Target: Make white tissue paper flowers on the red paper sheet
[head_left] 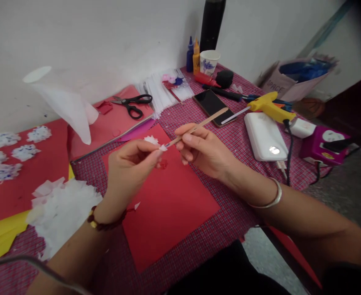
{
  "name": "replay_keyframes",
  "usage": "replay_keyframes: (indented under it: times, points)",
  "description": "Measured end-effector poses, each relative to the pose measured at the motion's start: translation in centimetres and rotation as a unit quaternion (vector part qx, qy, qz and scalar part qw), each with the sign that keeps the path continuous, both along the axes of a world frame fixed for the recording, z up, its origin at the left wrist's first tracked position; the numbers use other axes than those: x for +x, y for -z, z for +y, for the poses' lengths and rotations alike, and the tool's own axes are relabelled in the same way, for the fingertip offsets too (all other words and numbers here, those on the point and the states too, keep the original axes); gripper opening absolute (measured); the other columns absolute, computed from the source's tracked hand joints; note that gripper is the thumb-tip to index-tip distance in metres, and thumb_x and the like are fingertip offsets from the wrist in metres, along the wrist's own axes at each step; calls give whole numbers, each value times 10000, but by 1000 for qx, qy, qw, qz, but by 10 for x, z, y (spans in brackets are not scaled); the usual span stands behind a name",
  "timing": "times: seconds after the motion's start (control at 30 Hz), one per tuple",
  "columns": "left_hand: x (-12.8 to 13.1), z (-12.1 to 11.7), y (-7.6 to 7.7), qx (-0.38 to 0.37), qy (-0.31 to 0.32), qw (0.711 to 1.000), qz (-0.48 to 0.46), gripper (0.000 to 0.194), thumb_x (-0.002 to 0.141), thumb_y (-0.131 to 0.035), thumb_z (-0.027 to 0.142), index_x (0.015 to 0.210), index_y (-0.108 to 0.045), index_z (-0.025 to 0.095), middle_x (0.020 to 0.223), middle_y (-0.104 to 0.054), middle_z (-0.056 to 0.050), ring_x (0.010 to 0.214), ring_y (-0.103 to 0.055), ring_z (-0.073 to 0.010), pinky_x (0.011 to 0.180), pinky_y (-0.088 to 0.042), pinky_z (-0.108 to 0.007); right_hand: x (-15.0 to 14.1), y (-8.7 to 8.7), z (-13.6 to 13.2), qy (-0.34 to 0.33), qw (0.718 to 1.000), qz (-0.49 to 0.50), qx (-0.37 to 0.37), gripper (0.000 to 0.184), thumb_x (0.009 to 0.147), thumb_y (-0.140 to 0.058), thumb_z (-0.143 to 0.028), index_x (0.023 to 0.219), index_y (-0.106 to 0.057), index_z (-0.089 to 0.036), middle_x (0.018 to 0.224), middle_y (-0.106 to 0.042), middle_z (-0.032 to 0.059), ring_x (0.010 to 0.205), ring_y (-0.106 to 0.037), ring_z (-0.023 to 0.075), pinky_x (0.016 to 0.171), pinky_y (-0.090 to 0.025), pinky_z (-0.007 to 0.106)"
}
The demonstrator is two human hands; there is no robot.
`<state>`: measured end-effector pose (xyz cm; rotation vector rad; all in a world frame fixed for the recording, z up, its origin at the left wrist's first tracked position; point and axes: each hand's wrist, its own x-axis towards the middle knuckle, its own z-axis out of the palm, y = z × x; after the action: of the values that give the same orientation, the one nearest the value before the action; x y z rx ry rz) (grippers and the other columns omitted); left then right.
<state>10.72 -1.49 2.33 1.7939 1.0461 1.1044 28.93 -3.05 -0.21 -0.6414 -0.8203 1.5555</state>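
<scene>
My left hand (131, 168) pinches a small white paper flower (152, 141) with jagged edges, held above a red paper sheet (174, 209). My right hand (203, 149) grips a thin wooden stick (199, 125) like a pen. The stick's tip touches the flower at my left fingertips. A small red blob (163, 164) lies on the red sheet just under the hands.
On the checked cloth (229, 221) lie a yellow glue gun (268, 106), a white power bank (265, 137), a black phone (213, 105), scissors (133, 104), paint bottles (193, 57), a paper cup (209, 61). White tissue (60, 213) and finished flowers (17, 151) lie left.
</scene>
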Motion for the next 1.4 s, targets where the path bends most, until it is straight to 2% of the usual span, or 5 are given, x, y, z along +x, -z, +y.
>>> replay_keyframes:
  times: [0.2, 0.43, 0.9, 1.17, 1.4]
  points:
    - [5, 4, -1, -84, -1, 996, -25, 66, 791, -697, 181, 731, -709, 206, 616, -648, 13, 553, -584, -123, 560, -490, -243, -3, 6, 5, 43, 997, -62, -21, 243, 792, -723, -411, 805, -651, -179, 652, -673, -37, 426, -488, 48, 420, -394, 184]
    - [-7, 11, 4, 146, 52, 964, 215, 227, 802, -712, 250, 1028, -726, 260, 1079, -711, -71, 1075, -616, -283, 1006, -430, -421, -3, 21, 14, 0, 994, -48, -100, 191, 835, -631, -335, 744, -563, -181, 600, -673, -35, 372, -489, 61, 396, -428, 185]
    - [-14, -99, 60, 331, 156, 850, 380, 274, 931, -489, 229, 1049, -693, 90, 1130, -721, -187, 1011, -687, -316, 818, -555, -430, -10, 31, 36, 30, 918, -387, 76, 258, 933, -523, -380, 769, -549, -183, 610, -593, -13, 512, -517, 97, 508, -398, 229]
    - [-15, -103, 69, 309, 153, 871, 350, 263, 915, -501, 190, 1083, -679, 96, 1144, -704, -209, 1055, -668, -318, 859, -545, -457, -12, 25, 29, 29, 847, -511, 144, 228, 945, -504, -356, 812, -577, -186, 732, -601, 11, 660, -555, 131, 631, -396, 268]
    - [-34, -59, 31, 12, 99, 984, 144, 80, 870, -598, 235, 851, -672, 211, 771, -724, -36, 693, -680, -182, 642, -551, -289, -15, 20, 28, 24, 965, -260, 21, 208, 893, -571, -387, 819, -558, -194, 554, -535, -57, 459, -469, 85, 467, -374, 221]
